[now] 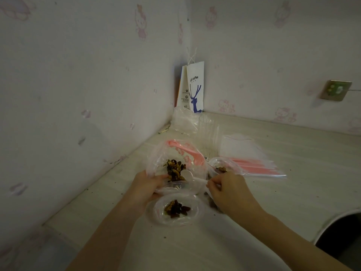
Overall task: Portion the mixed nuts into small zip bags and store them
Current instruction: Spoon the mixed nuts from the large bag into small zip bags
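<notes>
the mixed nuts [174, 170] sit in a big clear bag [160, 153] with pink print, held open and tilted near the left edge of the tabletop [293, 192], some way out from the back corner. the left hand [144, 186] grips the bag's lower lip, fingers curled round the plastic. the right hand [224, 190] pinches the handle of a white spoon [186, 175], whose bowl lies at the bag's mouth against the nuts. just in front of the big bag, toward the near edge, a small zip bag [197, 212] lies open with a little heap of nuts inside. a second small bag [214, 162], also with some nuts in it, rests just behind the right hand. beside that, to the right, a stack of empty zip bags [257, 163] with pink seal strips is fanned flat. crumbs dot the surface around the hands. further back, crumpled clear plastic [184, 120] lies near the back left corner, and in the corner itself a white paper bag [195, 89] with a blue deer and the word "coffee" stands against the wall. a wall socket [336, 90] sits on the back wall.
</notes>
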